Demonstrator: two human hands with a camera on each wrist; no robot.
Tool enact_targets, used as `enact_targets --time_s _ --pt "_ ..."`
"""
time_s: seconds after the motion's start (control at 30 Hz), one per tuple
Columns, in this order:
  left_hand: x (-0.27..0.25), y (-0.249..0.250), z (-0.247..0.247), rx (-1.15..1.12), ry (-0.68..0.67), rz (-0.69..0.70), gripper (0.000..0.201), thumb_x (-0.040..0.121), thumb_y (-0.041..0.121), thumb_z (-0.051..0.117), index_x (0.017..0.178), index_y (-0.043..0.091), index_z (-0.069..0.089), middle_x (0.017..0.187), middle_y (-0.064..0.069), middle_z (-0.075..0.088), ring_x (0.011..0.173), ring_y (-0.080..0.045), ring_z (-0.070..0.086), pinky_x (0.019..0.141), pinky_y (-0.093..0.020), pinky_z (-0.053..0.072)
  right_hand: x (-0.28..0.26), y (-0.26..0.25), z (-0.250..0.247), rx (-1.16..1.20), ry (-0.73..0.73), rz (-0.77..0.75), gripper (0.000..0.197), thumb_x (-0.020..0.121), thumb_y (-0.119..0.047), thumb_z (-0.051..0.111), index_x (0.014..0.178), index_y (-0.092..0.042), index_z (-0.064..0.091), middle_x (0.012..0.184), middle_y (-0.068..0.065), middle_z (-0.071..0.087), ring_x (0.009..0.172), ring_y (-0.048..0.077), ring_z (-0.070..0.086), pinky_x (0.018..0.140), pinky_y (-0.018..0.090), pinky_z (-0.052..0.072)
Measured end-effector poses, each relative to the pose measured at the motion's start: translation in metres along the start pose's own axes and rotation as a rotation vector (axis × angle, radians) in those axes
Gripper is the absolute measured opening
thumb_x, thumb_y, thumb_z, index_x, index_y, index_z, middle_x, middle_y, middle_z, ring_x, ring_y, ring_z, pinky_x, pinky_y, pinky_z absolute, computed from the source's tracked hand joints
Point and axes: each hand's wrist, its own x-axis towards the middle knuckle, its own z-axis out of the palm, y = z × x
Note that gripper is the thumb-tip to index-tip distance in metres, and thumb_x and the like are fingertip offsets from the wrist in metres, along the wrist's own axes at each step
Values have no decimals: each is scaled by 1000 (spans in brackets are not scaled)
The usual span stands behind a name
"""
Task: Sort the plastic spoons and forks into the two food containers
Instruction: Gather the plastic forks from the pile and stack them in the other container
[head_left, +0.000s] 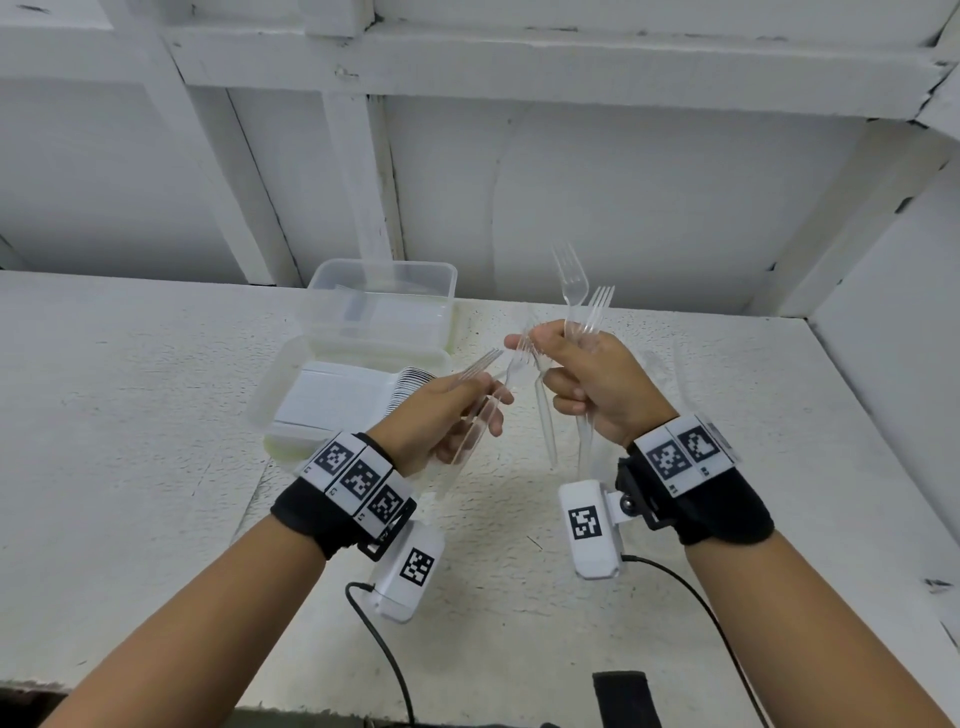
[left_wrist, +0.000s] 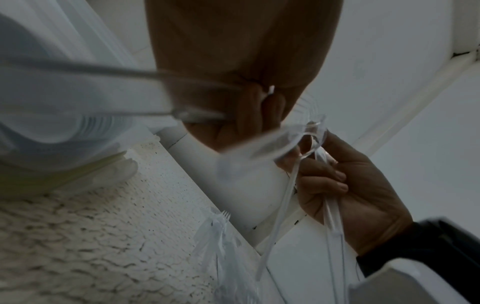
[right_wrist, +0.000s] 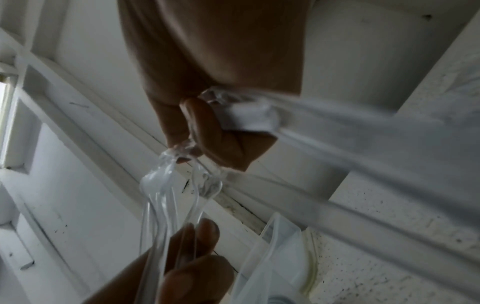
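Observation:
Both hands are raised over the white table (head_left: 130, 415). My left hand (head_left: 488, 397) grips two clear plastic forks (head_left: 485, 364), tines pointing up and right. Just beside it, my right hand (head_left: 540, 358) grips a bunch of clear forks (head_left: 582, 301) with tines up, and its thumb and forefinger pinch another clear piece (head_left: 545, 431) whose handle hangs down. Behind the left hand stand two clear food containers. The near container (head_left: 280, 374) holds a stack of spoons (head_left: 415, 376). What lies in the far container (head_left: 447, 273) is hard to make out.
A small heap of clear cutlery (left_wrist: 215, 232) lies on the table near the back wall. White wall panels and beams (head_left: 519, 67) close the back and right sides. Camera cables (head_left: 384, 649) hang below my wrists, and a black object (head_left: 623, 696) sits at the near edge.

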Motion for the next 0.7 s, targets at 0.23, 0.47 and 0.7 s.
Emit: enact_targets --time_s 0.23,0.47,0.7 --pt "1 -3 -1 12 97 38 33 101 29 35 87 10 58 72 0 65 56 -12 52 43 -19 38 -2 2 -2 36 61 -27 16 94 -17 51 78 -15 55 70 -3 54 35 2 27 33 14 26" --pt "3 -3 1 127 463 208 23 97 34 45 86 15 54 62 5 45 51 -9 39 55 -24 37 -6 2 -4 -91 168 -72 15 93 -18 55 80 -14 60 65 -1 53 37 4 29 35 16 30" --pt "1 1 18 61 409 291 19 100 31 35 107 14 36 70 4 36 57 -10 35 53 -24 32 -9 7 4 -334 312 -127 12 92 -23 57 85 -15 63 45 -19 50 36 -1 43 43 19 40"
